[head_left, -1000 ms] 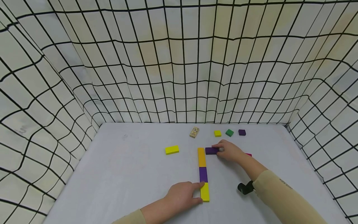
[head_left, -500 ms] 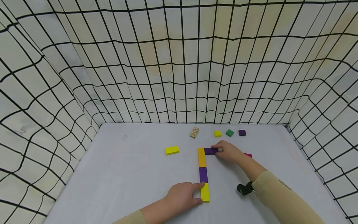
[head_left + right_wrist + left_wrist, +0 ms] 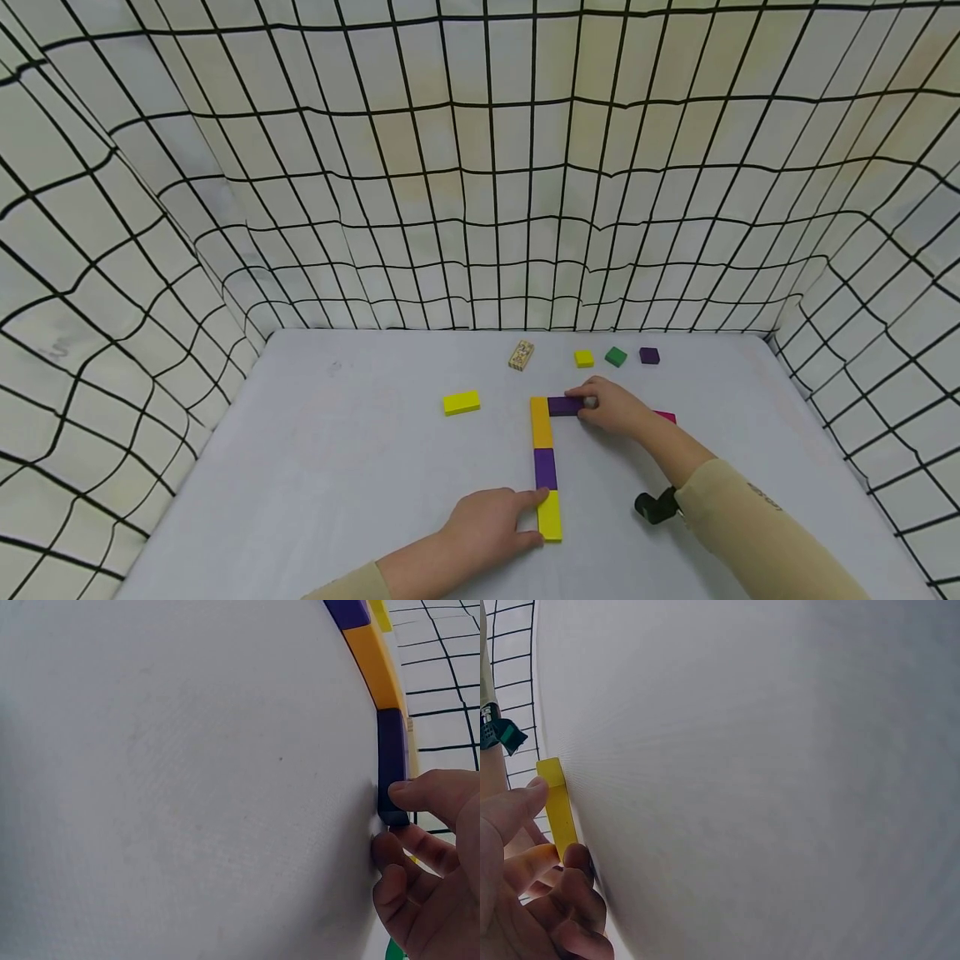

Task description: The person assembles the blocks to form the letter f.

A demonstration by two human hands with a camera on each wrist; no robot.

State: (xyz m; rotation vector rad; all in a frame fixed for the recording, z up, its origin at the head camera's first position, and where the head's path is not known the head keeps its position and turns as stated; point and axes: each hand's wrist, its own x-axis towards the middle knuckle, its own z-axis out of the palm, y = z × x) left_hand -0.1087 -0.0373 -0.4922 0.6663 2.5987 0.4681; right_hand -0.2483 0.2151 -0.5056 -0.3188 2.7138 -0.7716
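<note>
In the head view a row of blocks runs away from me: a yellow block nearest, a purple block in the middle, an orange block at the far end. My left hand holds the yellow block from its left side, thumb at the near end and index finger at the seam with the purple one. A dark purple block lies crosswise, its left end against the orange block's far right side. My right hand pinches its right end between thumb and fingers, covering part of it.
Farther back lie a patterned beige block, a small yellow block, a green block and a dark purple block. Another yellow block lies left of the row. A pink block is half hidden behind my right forearm. Black netting encloses the table.
Over the second, my right hand has slid the dark purple block slightly left, closing the gap to the orange block. My left hand stays in place on the yellow block.
</note>
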